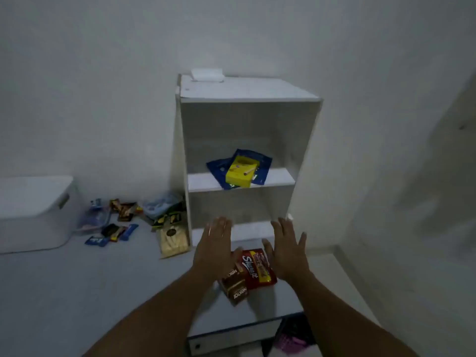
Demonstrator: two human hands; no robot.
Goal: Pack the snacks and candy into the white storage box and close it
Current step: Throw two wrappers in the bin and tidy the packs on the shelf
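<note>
The left hand [213, 251] and right hand [286, 249] are wide open, fingers straight, one on each side of the red pack [257, 270] and brown pack [236, 287].

storage box [33, 212] left of shelf unit [247, 140]

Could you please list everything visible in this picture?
storage box: one, white, lid on, far left.
shelf unit: one, white, centre.
yellow box: one, yellow, middle shelf.
blue pouches: two, dark blue, under yellow box.
red pack: one, red, before shelf unit.
brown packs: seemingly two, brown, beside red pack.
loose snacks: several, mixed colours, between storage box and shelf unit.
white block: one, white, atop shelf unit.
hands: left hand and right hand, both open, flanking the packs.
</note>
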